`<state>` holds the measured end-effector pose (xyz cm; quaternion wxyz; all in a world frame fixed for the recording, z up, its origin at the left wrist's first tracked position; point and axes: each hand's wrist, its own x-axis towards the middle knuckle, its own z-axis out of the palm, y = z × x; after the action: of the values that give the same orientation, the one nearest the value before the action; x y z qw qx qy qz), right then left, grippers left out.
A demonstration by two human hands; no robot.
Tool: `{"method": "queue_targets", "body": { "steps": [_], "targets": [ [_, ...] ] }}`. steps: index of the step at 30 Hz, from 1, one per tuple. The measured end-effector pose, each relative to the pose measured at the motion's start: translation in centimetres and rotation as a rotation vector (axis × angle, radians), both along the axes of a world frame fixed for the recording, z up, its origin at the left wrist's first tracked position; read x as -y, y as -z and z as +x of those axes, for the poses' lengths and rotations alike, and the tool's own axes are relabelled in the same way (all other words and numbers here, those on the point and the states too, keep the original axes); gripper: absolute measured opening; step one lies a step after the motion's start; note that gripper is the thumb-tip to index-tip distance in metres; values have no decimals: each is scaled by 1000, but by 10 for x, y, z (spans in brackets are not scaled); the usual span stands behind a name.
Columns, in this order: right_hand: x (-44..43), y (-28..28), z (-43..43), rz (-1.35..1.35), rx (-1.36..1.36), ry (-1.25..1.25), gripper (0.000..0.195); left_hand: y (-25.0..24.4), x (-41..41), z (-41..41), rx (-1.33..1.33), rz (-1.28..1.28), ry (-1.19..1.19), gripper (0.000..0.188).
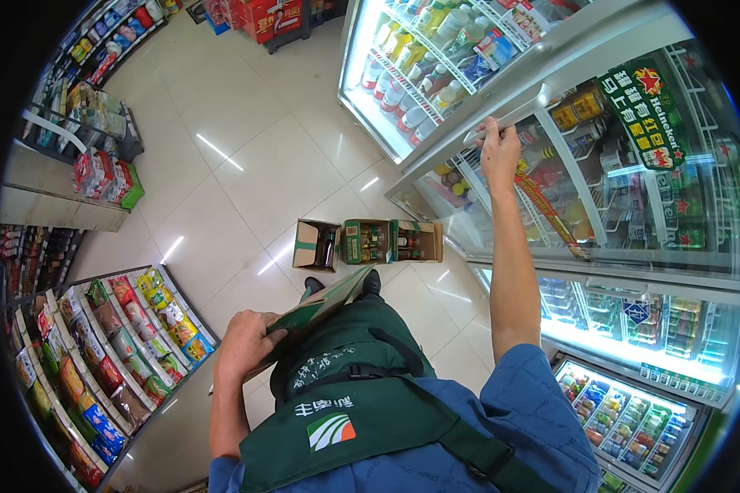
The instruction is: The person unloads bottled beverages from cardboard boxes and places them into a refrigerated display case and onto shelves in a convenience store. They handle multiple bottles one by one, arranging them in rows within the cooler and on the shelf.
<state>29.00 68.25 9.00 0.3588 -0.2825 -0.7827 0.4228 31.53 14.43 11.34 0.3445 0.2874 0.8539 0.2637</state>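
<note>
My right hand [501,150] grips the white handle [530,101] of a glass cooler door [567,203], which stands swung out from its frame. Low on the left, my left hand [250,339] holds a flat sheet of green and brown cardboard [314,308] by its edge, against my apron [345,407]. On the floor before my feet, three open cartons stand in a row: one with dark bottles [316,245], a green one [365,241] and another with bottles [416,241].
A lit cooler [419,74] full of bottled drinks rises at the upper right, with more coolers [629,326] below. Snack shelves [111,351] line the lower left. A bundle of packs [108,179] sits at the left, and red boxes [274,21] stand at the far end.
</note>
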Motion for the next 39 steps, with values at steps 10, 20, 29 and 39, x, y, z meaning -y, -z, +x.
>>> {"method": "queue_targets", "body": {
  "steps": [10, 20, 29, 39],
  "targets": [
    [57, -11, 39, -88, -7, -54, 25, 5, 23, -8, -76, -46, -69, 18],
    [103, -10, 82, -92, 33, -100, 23, -3, 22, -10, -112, -96, -172, 19],
    [111, 14, 104, -120, 44, -60, 23, -1, 1, -9, -115, -29, -215, 21],
    [104, 11, 84, -40, 61, -30, 23, 6, -21, -2, -144, -16, -163, 23]
  ]
}}
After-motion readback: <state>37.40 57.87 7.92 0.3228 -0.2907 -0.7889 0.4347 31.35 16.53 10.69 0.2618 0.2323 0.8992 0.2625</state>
